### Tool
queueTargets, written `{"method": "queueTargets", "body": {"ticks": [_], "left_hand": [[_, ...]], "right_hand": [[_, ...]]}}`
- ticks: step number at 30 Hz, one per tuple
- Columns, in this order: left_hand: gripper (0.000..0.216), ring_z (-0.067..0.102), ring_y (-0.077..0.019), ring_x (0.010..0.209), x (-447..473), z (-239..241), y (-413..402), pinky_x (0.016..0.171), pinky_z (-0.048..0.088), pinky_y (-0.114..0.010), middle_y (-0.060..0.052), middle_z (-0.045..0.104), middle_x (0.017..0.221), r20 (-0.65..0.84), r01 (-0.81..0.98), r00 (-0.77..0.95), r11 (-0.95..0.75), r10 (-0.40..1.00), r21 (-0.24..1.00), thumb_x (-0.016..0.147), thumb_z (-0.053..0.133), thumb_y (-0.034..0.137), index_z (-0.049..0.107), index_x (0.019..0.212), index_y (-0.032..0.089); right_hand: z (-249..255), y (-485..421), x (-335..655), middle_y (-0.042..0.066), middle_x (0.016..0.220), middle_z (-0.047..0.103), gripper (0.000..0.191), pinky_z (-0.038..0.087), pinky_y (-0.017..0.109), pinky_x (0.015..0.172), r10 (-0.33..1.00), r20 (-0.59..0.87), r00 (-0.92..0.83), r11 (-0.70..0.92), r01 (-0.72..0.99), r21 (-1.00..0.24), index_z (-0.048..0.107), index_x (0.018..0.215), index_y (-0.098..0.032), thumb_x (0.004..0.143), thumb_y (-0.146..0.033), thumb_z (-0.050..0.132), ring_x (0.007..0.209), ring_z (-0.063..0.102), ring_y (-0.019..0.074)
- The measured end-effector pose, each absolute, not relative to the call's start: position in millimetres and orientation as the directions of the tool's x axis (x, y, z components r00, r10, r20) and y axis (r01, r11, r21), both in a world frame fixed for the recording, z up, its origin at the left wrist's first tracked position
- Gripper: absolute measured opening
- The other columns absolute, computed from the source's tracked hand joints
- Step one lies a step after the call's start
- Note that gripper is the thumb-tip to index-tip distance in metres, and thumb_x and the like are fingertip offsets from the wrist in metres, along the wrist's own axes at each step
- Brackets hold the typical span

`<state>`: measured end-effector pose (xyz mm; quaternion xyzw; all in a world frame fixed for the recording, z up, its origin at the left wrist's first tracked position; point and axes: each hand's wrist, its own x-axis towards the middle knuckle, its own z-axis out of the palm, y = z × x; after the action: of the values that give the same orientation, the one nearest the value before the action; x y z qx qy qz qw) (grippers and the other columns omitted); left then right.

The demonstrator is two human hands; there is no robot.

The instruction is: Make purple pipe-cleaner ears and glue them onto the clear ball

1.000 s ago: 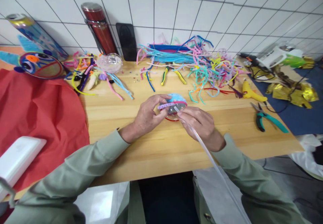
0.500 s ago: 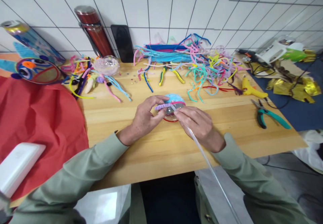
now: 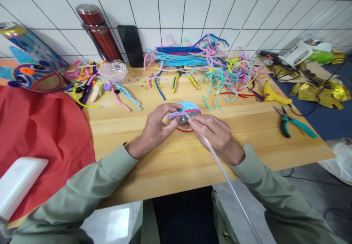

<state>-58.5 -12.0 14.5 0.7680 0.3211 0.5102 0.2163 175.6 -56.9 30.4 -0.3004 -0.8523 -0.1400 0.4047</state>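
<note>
My left hand (image 3: 161, 123) pinches a lilac, twisted pipe cleaner (image 3: 175, 115) between thumb and fingers. In my right hand (image 3: 213, 132) is a long, thin, clear rod (image 3: 229, 183), which slants down past my right forearm to the bottom of the view. The rod's upper tip meets the lilac piece between the two hands. Just behind them, on the table, rests a clear plastic ball (image 3: 184, 126). Light blue pipe cleaner (image 3: 189, 105) covers its top, with a pink band below and a red ring lower down. My fingers hide part of the ball.
Behind lie a heap of pipe cleaners (image 3: 178, 59) and yellow-handled pliers (image 3: 176, 82). Teal pliers (image 3: 298, 124) and a yellow glue gun (image 3: 275, 94) lie right. Red cloth (image 3: 63, 126), a flask (image 3: 100, 35) and a phone (image 3: 131, 46) are left.
The view has shifted very slightly. Both hands keep nearly the same pose, with the lilac pipe cleaner and the rod still held together.
</note>
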Motion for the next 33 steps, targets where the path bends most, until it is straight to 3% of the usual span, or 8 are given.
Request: {"method": "queueTargets", "body": {"ticks": [5,16,27,33], "left_hand": [[0.009,0.080,-0.0231,0.110,-58.4,14.9,-12.6,0.099,0.064,-0.039,-0.009,0.084,0.117,0.615,0.312,0.266,-0.670,0.742,0.674,0.096,0.072,0.020,0.067,0.103,0.023],[0.011,0.081,-0.0216,0.108,-57.2,14.5,-12.5,0.099,0.064,-0.037,-0.008,0.085,0.116,0.651,0.293,0.262,-0.701,0.713,0.650,0.095,0.072,0.017,0.068,0.104,0.022],[0.009,0.081,-0.0224,0.110,-58.8,13.3,-11.4,0.099,0.064,-0.038,-0.009,0.085,0.116,0.631,0.303,0.269,-0.686,0.728,0.662,0.096,0.070,0.021,0.068,0.104,0.022],[0.009,0.081,-0.0214,0.109,-57.6,11.5,-10.5,0.099,0.064,-0.037,-0.008,0.085,0.116,0.661,0.291,0.255,-0.708,0.706,0.644,0.097,0.072,0.020,0.068,0.105,0.022]], "right_hand": [[30.8,-58.6,179.0,0.006,0.115,0.085,0.038,0.073,0.035,0.090,0.396,0.789,-0.469,0.762,0.647,0.002,0.072,0.135,-0.027,0.102,-0.009,0.070,0.104,0.083,0.0217],[35.3,-58.0,174.6,0.014,0.115,0.085,0.032,0.071,0.038,0.098,0.398,0.769,-0.500,0.782,0.623,0.000,0.072,0.131,-0.014,0.100,-0.003,0.070,0.110,0.083,0.0252],[36.9,-59.8,174.5,0.012,0.121,0.085,0.036,0.071,0.037,0.099,0.452,0.753,-0.478,0.757,0.652,-0.040,0.071,0.136,-0.018,0.103,-0.003,0.064,0.113,0.083,0.0240],[31.3,-55.9,177.4,0.013,0.115,0.086,0.036,0.071,0.032,0.095,0.392,0.817,-0.422,0.763,0.645,-0.033,0.070,0.134,-0.015,0.100,-0.003,0.069,0.104,0.085,0.0218]]}}
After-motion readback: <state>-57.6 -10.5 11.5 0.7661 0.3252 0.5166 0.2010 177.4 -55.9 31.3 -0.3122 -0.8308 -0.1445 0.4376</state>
